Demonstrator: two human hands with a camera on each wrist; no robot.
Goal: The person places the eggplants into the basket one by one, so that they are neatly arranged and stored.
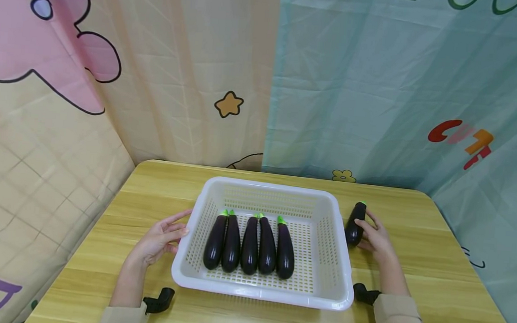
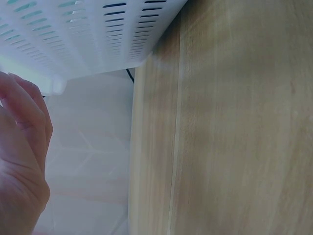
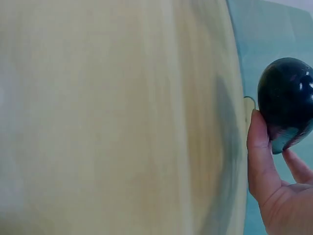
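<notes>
Behind the pale yellow wooden table [image 1: 435, 274]: a hanging peach-coloured cloth backdrop [image 1: 179, 76] printed with a pink cloud and a small orange star [image 1: 228, 104]; beside it, a creased teal cloth backdrop [image 1: 380, 90] bearing red and orange letters [image 1: 462, 141].

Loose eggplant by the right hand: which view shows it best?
Head view: the whole eggplant shows beside the basket, right hand gripping it. Right wrist shows only its rounded end; left wrist shows none of it.
</notes>
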